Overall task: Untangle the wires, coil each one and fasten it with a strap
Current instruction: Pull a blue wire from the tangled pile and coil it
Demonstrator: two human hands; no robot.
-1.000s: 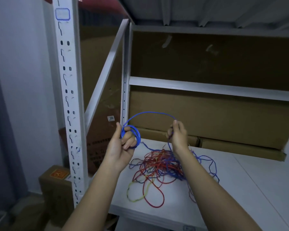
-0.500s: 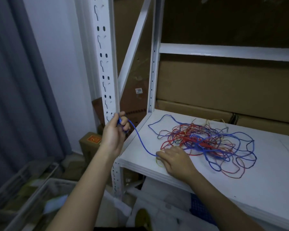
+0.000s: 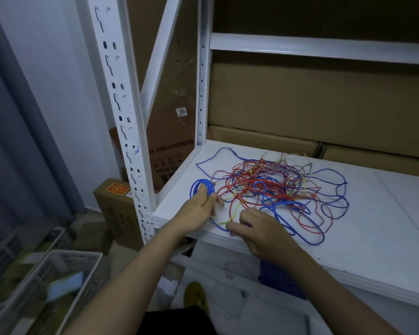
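Blue coil (image 3: 202,189) in left grip (image 3: 198,209)

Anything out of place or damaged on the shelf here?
Nothing damaged. The wire tangle sprawls loose over the shelf, as expected. The left hand holds a blue coil; no strap is visible.
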